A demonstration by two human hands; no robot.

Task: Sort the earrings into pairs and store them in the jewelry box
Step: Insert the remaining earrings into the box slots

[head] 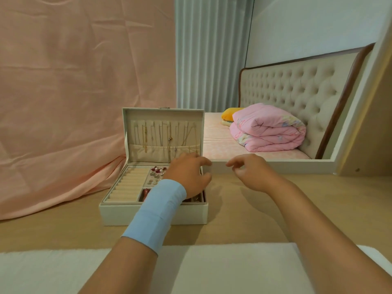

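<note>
Left fingers: the fingers of the left hand are loosely bent and spread, palm down, over the right part of the jewelry box. The tips reach its right rim, and nothing shows between them.
Right fingers: the right hand hangs in the air to the right of the box, not touching it. Its fingers are softly curled, the forefinger and thumb tips are near each other but apart, and no earring can be seen in them.
Pink cloth: hangs at far left, and its lower folds lie on the table behind and beside the box.
Lid: stands upright and open, with thin necklaces hanging inside it.
Ring rolls: a cream ribbed section fills the left part of the tray.
Earrings: a small mixed cluster lies in the middle rear compartment, just left of the left hand's knuckles and well apart from the right fingers. Pairs cannot be made out.
Front compartment: holds something dark red, partly hidden by the wrist.
Wristband: a pale blue band wraps the left forearm and crosses the box's front wall.
Table: light wood, with the box standing on it.
White cloth: lies along the near edge under both forearms.
Quilt: pink, folded, on a bed at right.
</note>
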